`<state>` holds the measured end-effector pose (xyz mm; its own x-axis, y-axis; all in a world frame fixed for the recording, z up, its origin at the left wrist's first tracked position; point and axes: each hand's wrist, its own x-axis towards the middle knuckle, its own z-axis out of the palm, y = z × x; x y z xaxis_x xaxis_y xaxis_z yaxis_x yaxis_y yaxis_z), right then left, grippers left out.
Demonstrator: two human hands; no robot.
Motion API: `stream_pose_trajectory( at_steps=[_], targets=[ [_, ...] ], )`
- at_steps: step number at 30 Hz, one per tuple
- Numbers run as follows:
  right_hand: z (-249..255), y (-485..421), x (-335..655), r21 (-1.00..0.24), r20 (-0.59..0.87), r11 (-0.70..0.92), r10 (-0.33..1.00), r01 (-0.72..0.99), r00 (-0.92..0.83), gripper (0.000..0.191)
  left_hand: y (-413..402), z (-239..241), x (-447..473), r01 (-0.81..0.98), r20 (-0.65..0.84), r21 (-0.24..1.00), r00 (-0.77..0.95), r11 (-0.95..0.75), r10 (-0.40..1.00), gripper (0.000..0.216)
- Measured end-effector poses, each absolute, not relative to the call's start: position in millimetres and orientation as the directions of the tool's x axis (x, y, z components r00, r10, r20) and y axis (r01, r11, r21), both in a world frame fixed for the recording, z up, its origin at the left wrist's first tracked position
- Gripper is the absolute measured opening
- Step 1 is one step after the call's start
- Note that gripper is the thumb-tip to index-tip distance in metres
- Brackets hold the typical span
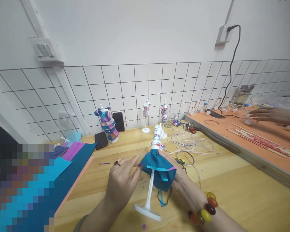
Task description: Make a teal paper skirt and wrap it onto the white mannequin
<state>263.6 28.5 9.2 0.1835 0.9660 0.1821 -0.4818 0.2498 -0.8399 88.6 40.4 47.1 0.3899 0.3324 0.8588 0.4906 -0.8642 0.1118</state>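
Note:
A small white dress form (157, 134) with a speckled bodice is tilted over the table, its round base (147, 212) lifted toward me. It wears a teal fabric skirt (157, 159) edged with light blue and purple. My left hand (122, 178) is closed, thumb and fingertips pinching the skirt's left edge. Behind the skirt's right side, my right hand (172, 167) is wrapped around the form; the cloth hides most of its fingers. Thin teal and purple strips (162, 198) hang beneath the skirt.
Two bare-topped mini dress forms (146, 111) and a ruffled one (107, 124) stand along the wall beside phones (101, 140). Coloured fabric sheets (73, 151) lie left. Loose cords (187, 140) and yellow-handled scissors (179, 159) lie right. A co-worker's hand (264, 114) is over the orange table (256, 138).

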Motion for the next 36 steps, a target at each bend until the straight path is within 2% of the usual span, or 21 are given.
stream_pose_trajectory(
  at_steps=[3,6,11,13,16,20,23,30,36],
  targets=[
    [17,25,265,-0.864,0.133,0.177,0.983,-0.472,0.126,0.017,45,43,88,0.497,0.848,0.076,0.424,-0.864,0.318,0.031],
    [22,24,267,-0.880,0.120,0.171,0.983,-0.443,0.142,0.026,49,39,86,0.526,0.814,0.066,0.463,-0.848,0.351,0.032],
    [25,24,270,-0.905,0.184,0.239,0.966,-0.352,0.183,0.033,55,37,83,0.634,0.568,0.181,0.556,-0.752,0.606,0.036],
    [25,24,270,-0.912,0.220,0.270,0.958,-0.310,0.185,0.031,56,38,83,0.656,0.513,0.269,0.522,-0.705,0.682,0.036],
    [25,23,271,-0.921,0.257,0.295,0.951,-0.255,0.172,0.028,56,40,84,0.604,0.496,0.466,0.427,-0.647,0.756,0.032],
    [24,22,270,-0.935,0.326,0.336,0.941,-0.118,0.093,0.027,53,46,87,0.413,0.351,0.777,0.342,-0.475,0.872,0.032],
    [23,21,268,-0.925,0.379,0.380,0.925,-0.027,0.020,0.027,49,49,90,0.245,0.232,0.907,0.387,-0.343,0.892,0.036],
    [28,12,262,-0.846,0.470,0.445,0.882,0.293,0.017,0.026,44,49,92,0.212,0.253,0.902,0.445,-0.376,0.859,0.033],
    [35,5,258,-0.736,0.571,0.546,0.818,0.401,-0.067,0.024,43,51,91,0.238,0.289,0.877,0.433,-0.417,0.854,0.029]
  ],
)
